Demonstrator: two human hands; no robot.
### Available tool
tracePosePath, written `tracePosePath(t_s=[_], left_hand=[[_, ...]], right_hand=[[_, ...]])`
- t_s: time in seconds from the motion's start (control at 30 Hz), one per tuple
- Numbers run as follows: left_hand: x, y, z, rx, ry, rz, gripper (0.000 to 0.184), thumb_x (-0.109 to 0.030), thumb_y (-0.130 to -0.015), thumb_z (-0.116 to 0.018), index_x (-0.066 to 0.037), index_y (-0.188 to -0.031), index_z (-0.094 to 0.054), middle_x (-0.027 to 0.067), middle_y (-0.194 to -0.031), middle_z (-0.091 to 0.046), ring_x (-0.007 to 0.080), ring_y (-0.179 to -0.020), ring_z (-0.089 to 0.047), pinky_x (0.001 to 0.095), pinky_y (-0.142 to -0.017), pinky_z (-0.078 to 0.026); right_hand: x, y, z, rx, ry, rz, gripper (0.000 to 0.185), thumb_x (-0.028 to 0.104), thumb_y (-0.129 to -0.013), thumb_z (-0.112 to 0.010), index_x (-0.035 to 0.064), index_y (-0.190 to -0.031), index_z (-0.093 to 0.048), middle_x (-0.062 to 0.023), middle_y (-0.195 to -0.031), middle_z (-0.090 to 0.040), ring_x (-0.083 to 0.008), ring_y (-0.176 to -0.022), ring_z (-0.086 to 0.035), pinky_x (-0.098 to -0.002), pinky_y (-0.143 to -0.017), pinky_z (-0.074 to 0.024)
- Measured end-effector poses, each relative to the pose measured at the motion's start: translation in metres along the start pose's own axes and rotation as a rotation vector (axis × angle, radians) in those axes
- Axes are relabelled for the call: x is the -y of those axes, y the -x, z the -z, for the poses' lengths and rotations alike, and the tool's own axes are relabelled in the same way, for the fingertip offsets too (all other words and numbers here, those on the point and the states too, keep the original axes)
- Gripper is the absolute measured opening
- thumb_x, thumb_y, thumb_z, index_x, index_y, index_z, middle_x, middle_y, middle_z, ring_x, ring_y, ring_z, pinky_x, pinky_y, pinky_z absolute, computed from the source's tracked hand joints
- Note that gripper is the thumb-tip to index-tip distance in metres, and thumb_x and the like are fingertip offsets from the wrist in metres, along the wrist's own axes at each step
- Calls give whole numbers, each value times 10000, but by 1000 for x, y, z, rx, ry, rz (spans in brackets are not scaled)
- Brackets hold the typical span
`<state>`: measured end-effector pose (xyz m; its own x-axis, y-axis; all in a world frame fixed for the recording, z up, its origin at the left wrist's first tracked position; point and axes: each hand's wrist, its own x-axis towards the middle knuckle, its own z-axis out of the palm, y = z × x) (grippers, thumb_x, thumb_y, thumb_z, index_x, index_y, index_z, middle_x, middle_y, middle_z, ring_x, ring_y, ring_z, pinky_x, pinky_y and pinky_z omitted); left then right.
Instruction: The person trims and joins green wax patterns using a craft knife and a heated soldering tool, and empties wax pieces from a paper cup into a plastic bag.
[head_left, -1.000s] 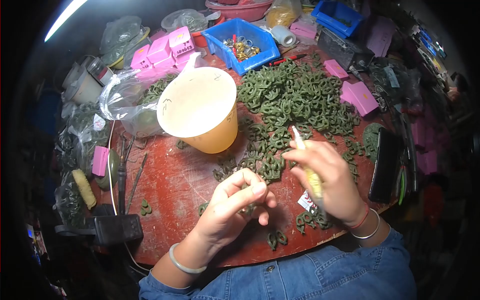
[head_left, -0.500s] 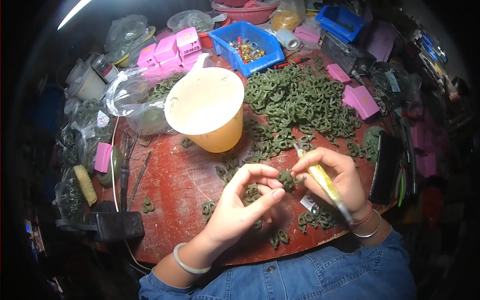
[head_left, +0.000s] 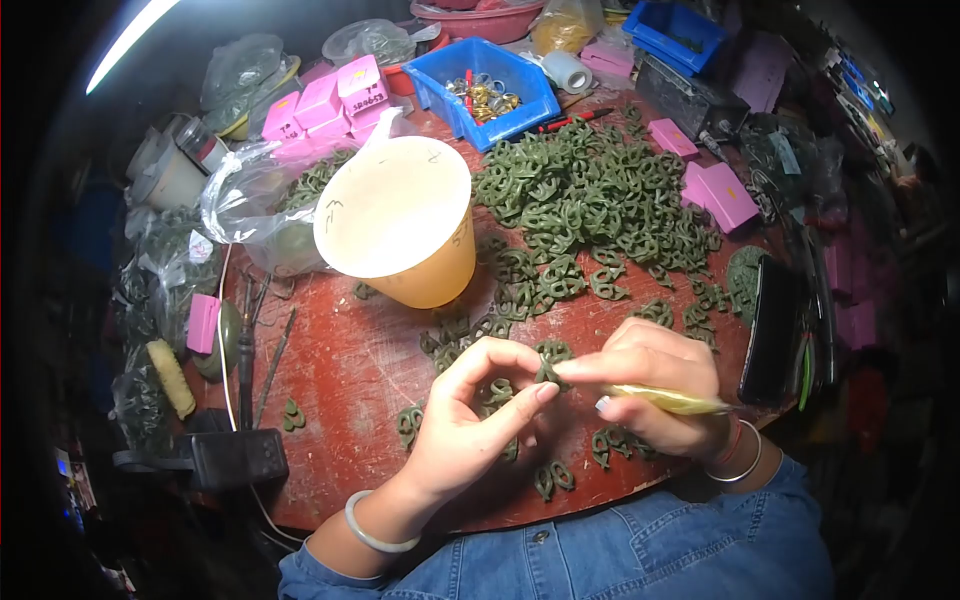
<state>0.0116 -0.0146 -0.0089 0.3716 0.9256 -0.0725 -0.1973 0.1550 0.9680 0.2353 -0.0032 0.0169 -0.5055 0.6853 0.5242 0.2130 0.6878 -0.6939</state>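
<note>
My left hand (head_left: 475,415) pinches a small green openwork piece (head_left: 549,371) between thumb and fingertips. From the right, my right hand (head_left: 660,390) meets it with the index fingertip at the piece. A yellow pen-like tool (head_left: 665,399) lies in the right hand's grip, its tip hidden near the fingers. Beyond the hands spreads a large pile of green pieces (head_left: 590,200), and smaller groups lie around and below my hands. A cream-orange bucket (head_left: 430,280) stands left of the pile.
A blue bin (head_left: 530,115) with metal parts stands at the back. Pink boxes (head_left: 318,100) and plastic bags (head_left: 265,215) are at the back left. A black adapter (head_left: 235,457) with a white cable sits at the left. A phone (head_left: 768,330) lies at the right edge.
My right hand has come in toward the left hand, and the tool has turned from steep to nearly level. The green piece now shows between my fingertips. The view has shifted slightly.
</note>
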Motion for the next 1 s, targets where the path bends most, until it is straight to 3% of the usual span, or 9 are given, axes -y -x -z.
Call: tracePosePath(t_s=[0.1,0.13,0.33,0.4,0.5,0.53,0.67,0.77,1.0], left_hand=[[0,0,1,-11,-61,-20,184,-10,-920,-677,-29,-1085,-599,38,-954,-611,75,-720,-609,210,-551,-516],[-1,0,1,-14,-60,-23,184,-10,-920,-677,-29,-1085,-599,38,-954,-611,75,-720,-609,210,-551,-516],[-3,3,-1,-13,-189,-64,168,1,-909,-682,-17,-1065,-624,41,-976,-625,81,-781,-621,211,-613,-524],[3,1,0,-34,-297,-246,197,9,-897,-689,-10,-1084,-632,42,-990,-635,92,-863,-624,220,-680,-531],[1,2,-3,-65,-234,-172,246,21,-880,-696,-5,-1117,-633,46,-994,-642,107,-922,-623,242,-761,-532],[2,2,-2,-66,-234,-171,246,21,-880,-696,-5,-1117,-633,46,-994,-642,107,-922,-623,242,-761,-532],[5,1,-2,-73,-297,-241,287,39,-868,-691,-6,-1145,-634,52,-1012,-647,115,-916,-632,259,-818,-521],[5,1,-1,-81,-323,-233,294,44,-865,-686,-7,-1150,-634,54,-1021,-651,116,-913,-635,262,-831,-518],[6,1,-1,-100,-360,-229,282,46,-862,-688,-5,-1135,-641,60,-1014,-663,114,-892,-642,262,-823,-520]], right_hand=[[2,5,-6,-137,131,-144,260,164,-905,-699,-15,-1090,-668,-136,-885,-697,-199,-732,-650,-304,-652,-509],[5,2,-8,-213,173,-134,197,84,-887,-712,-14,-1048,-656,-138,-913,-710,-193,-742,-663,-307,-667,-518],[6,5,-3,-127,-116,-202,227,29,-857,-724,-5,-1069,-651,-104,-911,-712,-167,-769,-709,-276,-668,-545],[6,6,-2,-81,-177,-243,232,19,-853,-718,-7,-1073,-651,-102,-912,-712,-168,-760,-708,-278,-665,-545],[0,7,-3,-178,-176,-232,241,6,-851,-692,1,-1089,-656,-90,-898,-721,-169,-778,-715,-283,-681,-552],[5,3,-1,-129,-89,-194,225,-35,-869,-650,-44,-1092,-621,-145,-914,-707,-167,-793,-717,-278,-692,-560],[5,3,-8,-86,37,-100,276,74,-865,-737,-25,-1101,-634,-148,-945,-723,-214,-786,-708,-307,-691,-557],[2,3,-9,-93,124,-7,263,85,-851,-750,-15,-1072,-649,-136,-936,-723,-236,-777,-693,-320,-683,-555],[2,4,-12,-110,136,-17,252,49,-808,-764,-5,-1031,-658,-123,-921,-715,-239,-767,-673,-327,-685,-546]])
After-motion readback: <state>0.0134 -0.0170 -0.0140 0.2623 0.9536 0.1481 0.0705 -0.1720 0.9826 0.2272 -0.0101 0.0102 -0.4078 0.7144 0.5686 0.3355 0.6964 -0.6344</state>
